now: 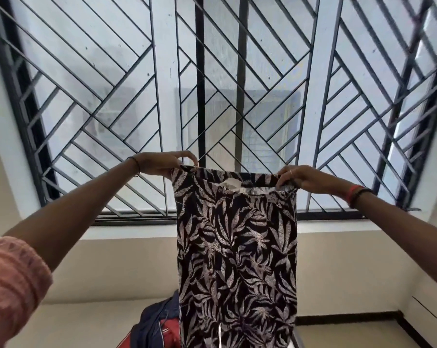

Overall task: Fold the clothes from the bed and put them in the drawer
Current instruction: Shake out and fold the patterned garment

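leaf-print garment (pixel 237 247), dark with pale leaves: held up in the air at arm's length in the middle of the view. it hangs straight down from its waistband (pixel 237 173) and runs out past the lower edge. the waistband is stretched between the two hands with its opening towards the camera, and a white label (pixel 231 183) shows inside the far edge. a pale vertical gap near the bottom of the cloth may be the split between two legs; the view cuts off too soon to be sure.

left hand (pixel 164 163): fingers curled, thumb and fingertips pinching the left corner of the waistband.

right hand (pixel 305 178): fingers curled over the right corner and gripping it, with a ring on one finger.

both arms are raised and extended. a thin dark band (pixel 136 167) circles the left wrist, and red and black bands (pixel 355 194) circle the right wrist. a pink knitted sleeve (pixel 9 280) covers the left upper arm at the left edge of the view.

navy and red clothes (pixel 159 325): a heap low in the view, just left of the hanging garment and partly hidden behind it.

window grille (pixel 200 71): dark metal bars, upright and diagonal, over pale glass, filling the upper view behind the hands. it is set in a cream wall (pixel 112 259).
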### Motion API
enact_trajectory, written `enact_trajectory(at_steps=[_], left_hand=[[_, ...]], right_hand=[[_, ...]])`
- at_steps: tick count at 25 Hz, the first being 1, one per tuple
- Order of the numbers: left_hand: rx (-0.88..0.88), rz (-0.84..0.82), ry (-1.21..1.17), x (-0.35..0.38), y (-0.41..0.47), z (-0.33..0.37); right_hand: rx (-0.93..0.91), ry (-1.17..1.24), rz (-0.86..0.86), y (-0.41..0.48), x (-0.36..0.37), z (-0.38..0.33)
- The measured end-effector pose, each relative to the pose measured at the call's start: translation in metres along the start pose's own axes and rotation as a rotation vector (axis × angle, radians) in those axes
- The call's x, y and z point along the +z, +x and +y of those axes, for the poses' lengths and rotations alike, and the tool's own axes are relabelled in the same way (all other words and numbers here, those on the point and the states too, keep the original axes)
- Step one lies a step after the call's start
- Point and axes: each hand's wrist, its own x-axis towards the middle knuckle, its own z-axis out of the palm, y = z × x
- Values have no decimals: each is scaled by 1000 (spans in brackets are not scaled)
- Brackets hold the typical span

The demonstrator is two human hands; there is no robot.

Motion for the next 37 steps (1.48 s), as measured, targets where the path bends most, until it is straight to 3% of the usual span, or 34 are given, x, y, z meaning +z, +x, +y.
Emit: enact_trajectory(at_steps=[4,10,15,18,21,24,27,30,37], left_hand=[[52,61,66,1,-7,11],[-99,189,358,3,-8,19],[-48,283,613,16,-5,22],[0,317,767,16,-7,21],[57,316,965,16,-12,21],[43,280,1087,11,-17,16],[85,313,1267,5,-18,7],[173,344,1225,7,-16,3],[144,340,1033,13,-10,5]], right_hand=[[80,-248,-183,3,6,4],[196,-44,-196,-5,-5,-2],[485,62,-280,-16,-13,-11],[475,-68,-222,-19,-11,-10],[369,-283,-1,-18,-6,-6],[321,-268,174,-19,-10,-11],[353,-255,203,-21,-12,-13],[380,-316,195,-19,-11,-7],[321,-306,100,-16,-7,-1]])
